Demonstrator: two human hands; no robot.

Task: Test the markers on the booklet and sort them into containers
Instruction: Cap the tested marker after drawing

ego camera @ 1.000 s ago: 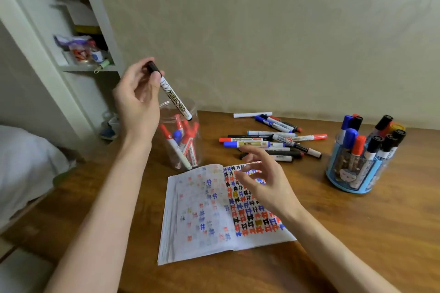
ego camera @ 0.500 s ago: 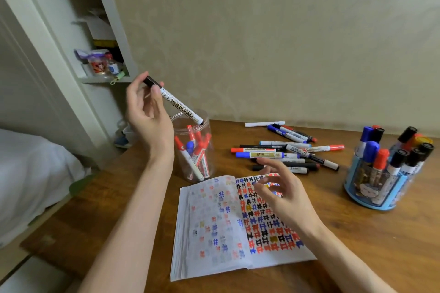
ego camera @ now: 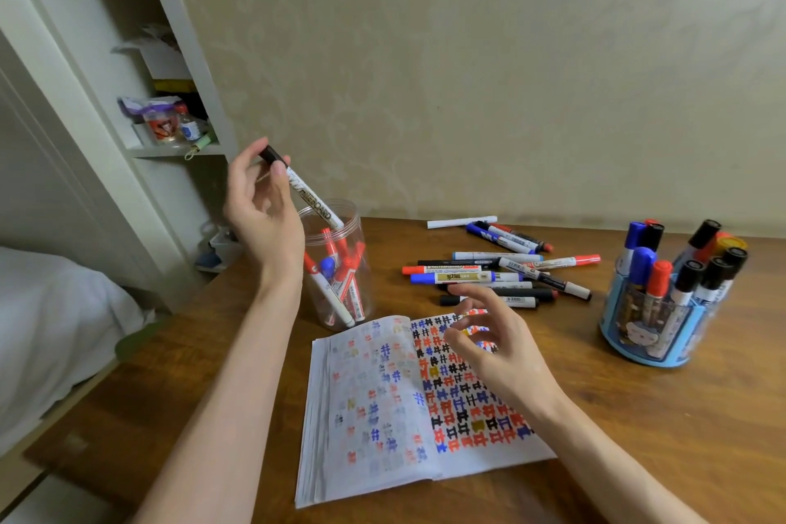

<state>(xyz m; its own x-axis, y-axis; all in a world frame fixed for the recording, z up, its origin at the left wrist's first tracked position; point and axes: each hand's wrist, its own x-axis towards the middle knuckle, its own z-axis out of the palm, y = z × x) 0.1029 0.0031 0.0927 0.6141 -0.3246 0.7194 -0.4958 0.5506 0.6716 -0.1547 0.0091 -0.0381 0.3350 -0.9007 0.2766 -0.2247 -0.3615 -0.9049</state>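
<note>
Here the left hand (ego camera: 259, 217) is raised above the table (ego camera: 638, 459), its grip narrow: thumb and fingertips pinch the black cap end of a white marker (ego camera: 312, 200). The marker slants down to the right, and its lower end sits at the mouth of the clear jar (ego camera: 363, 238). That jar stands upright just behind the booklet's left page and holds several red-capped markers and one blue-capped one (ego camera: 338, 281). The open booklet (ego camera: 383, 404) lies flat near the table's front edge; its right page is packed with red, blue, black and yellow test marks, while the left page shows fainter ones. The right hand (ego camera: 497, 349) hovers over the top of the right page, its grip wide, fingers loosely spread and holding nothing. Behind it a heap of loose markers (ego camera: 497, 268) lies on the table near the wall. Well apart to the right stands a blue round holder (ego camera: 646, 349) filled with upright markers capped in black, blue and red. A white shelf (ego camera: 170, 151) with small clutter stands to the left, and a bed (ego camera: 42, 311) lies beside it.
</note>
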